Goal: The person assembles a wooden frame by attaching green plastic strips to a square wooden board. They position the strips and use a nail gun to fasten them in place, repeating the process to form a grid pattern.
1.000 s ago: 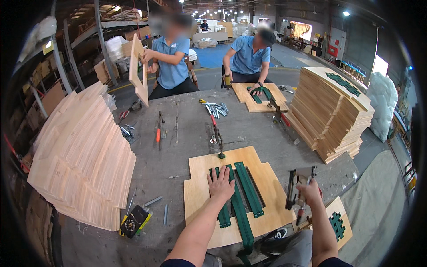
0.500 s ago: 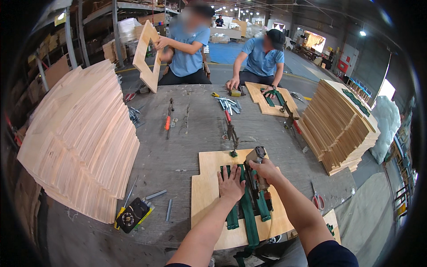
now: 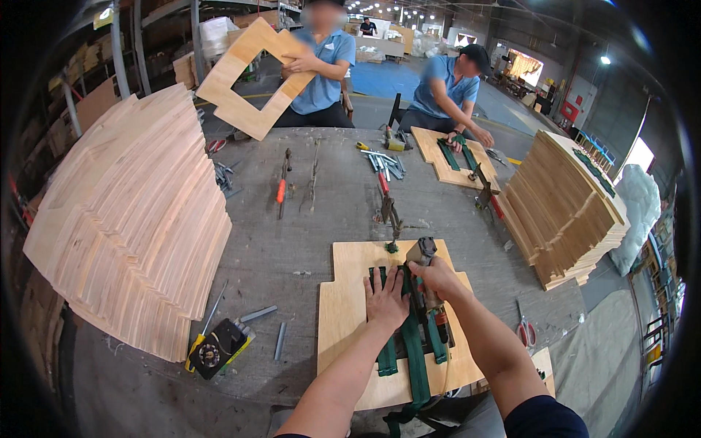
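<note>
A pale plywood panel [image 3: 339, 328] with a cut-out lies on the worktable in front of me. Dark green webbing straps [image 3: 415, 358] run lengthwise over it, one hanging off the near edge. Flat on the straps, fingers spread, my left hand [image 3: 387, 301] presses near the panel's far part. My right hand [image 3: 438, 280] is wrapped round a staple gun [image 3: 422, 252], which stands on the straps just right of my left hand. Its nose is hidden. At the panel's far edge, a toggle clamp [image 3: 390, 213] bears down with its tip.
Tall plywood stacks stand left [image 3: 131, 226] and right [image 3: 566, 212]. Near the left one lie a tape measure [image 3: 219, 349], a screwdriver [image 3: 216, 306] and staple strips [image 3: 280, 340]. Scissors [image 3: 525, 332] lie right. Two co-workers sit opposite; one holds a plywood frame [image 3: 219, 80], another handles a strapped panel [image 3: 478, 157].
My hands and the staple gun stay nearly in place on the panel. The left co-worker has swung the plywood frame face-on. The right co-worker's hand has left the far staple gun and reaches rightward.
</note>
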